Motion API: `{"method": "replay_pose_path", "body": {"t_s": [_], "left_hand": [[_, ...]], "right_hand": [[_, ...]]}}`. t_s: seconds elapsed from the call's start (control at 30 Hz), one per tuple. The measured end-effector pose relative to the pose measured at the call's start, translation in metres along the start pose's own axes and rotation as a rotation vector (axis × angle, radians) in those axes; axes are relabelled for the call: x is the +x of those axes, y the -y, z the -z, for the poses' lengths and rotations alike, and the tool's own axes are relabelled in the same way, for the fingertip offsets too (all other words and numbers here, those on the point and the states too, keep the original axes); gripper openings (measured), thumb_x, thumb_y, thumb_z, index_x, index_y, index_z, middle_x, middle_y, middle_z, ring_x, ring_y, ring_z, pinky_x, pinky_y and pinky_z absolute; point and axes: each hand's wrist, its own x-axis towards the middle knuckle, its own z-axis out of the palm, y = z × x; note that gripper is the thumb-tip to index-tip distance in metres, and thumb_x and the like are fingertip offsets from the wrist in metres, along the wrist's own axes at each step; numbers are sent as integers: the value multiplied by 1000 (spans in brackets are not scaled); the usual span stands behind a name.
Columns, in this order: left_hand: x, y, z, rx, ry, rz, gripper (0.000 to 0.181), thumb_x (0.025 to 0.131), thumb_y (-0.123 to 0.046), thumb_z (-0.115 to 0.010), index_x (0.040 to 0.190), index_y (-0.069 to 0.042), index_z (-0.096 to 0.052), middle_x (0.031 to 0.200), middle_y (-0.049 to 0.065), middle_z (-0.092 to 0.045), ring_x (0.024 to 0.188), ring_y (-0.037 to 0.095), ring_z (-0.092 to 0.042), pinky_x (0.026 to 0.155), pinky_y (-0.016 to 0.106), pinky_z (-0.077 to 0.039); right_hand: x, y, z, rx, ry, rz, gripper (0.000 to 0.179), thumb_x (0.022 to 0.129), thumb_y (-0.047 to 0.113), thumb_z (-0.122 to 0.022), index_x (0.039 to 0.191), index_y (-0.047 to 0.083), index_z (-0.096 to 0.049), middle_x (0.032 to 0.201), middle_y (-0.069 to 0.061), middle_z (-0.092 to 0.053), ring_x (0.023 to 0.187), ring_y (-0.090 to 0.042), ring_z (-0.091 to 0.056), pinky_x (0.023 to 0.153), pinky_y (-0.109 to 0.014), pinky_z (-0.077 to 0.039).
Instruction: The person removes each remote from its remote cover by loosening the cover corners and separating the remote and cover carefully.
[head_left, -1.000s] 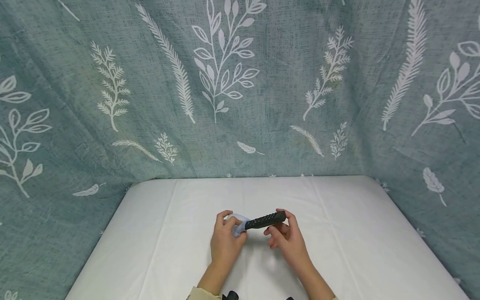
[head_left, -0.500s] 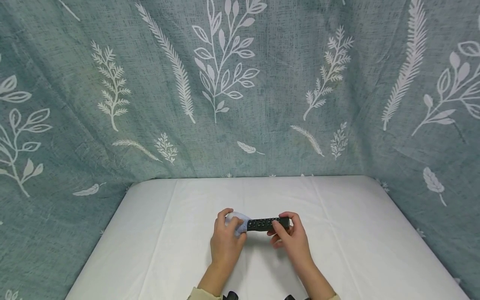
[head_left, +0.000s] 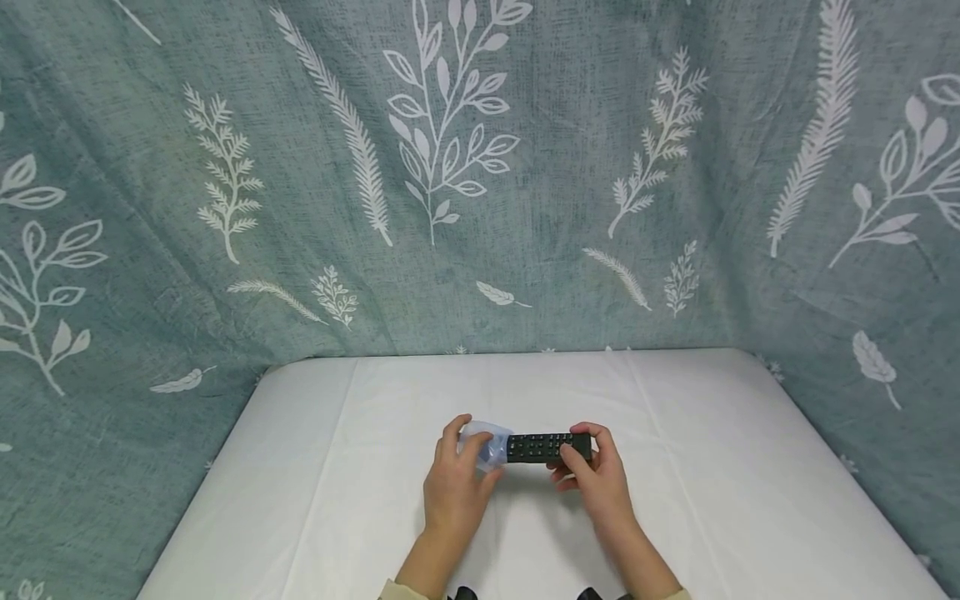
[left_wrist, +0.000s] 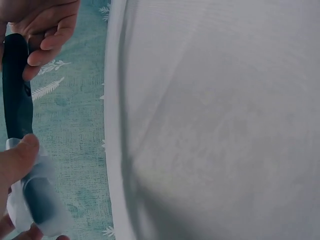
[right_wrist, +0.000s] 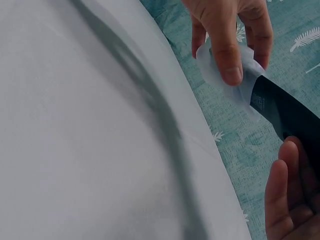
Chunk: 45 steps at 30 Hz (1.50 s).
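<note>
Teal fabric backdrop (head_left: 555,208), white leaf prints (head_left: 821,108), white-covered table (head_left: 375,517), faint creases (head_left: 322,471), soft shadows (head_left: 551,504)

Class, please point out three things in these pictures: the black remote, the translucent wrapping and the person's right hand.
Black remote (head_left: 536,448): head view, on its button face.
Translucent wrapping (head_left: 498,447): head view, on the side nearest the exposed buttons.
Right hand (head_left: 604,485): head view, on the back of the hand.
</note>
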Motion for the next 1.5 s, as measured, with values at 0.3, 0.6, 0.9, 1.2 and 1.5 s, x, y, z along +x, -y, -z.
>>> {"method": "replay_pose_path", "body": {"t_s": [0.3,0.6,0.9,1.2,1.5], "left_hand": [[2,-2,7,-98,4,47,37,76,-44,-84,105,-25,-74,138,0,-55,112,18,-63,61,28,-55],[6,-1,10,-296,-88,160,9,83,-15,-81,91,-18,-78,126,2,-64,104,15,-66,75,33,-58],[7,5,7,-487,-151,221,27,78,1,-81,98,-17,-76,124,2,-64,112,22,-64,84,35,-57],[12,16,8,-791,76,528,57,84,-5,-77,136,-17,-56,133,16,-62,105,29,-68,79,33,-59],[12,16,13,-1052,241,659,47,90,-5,-71,136,-12,-62,136,17,-63,95,9,-68,73,27,-60]], "right_hand": [[-3,0,7,-15,29,30,32,99,4,-56,127,11,-43,87,-18,-73,67,-16,-68,62,-29,-59],[-5,-1,7,-14,68,61,34,98,4,-58,128,12,-43,90,-15,-71,67,-16,-68,62,-30,-59],[-7,-3,10,-22,69,89,34,98,3,-57,127,10,-42,92,-12,-69,66,-17,-68,61,-31,-59],[-6,-8,19,38,116,122,35,100,6,-57,130,4,-39,96,-5,-68,65,-16,-68,60,-32,-59],[-5,-13,27,76,171,138,37,100,5,-55,132,1,-36,95,6,-69,66,-14,-68,61,-32,-59]]}}
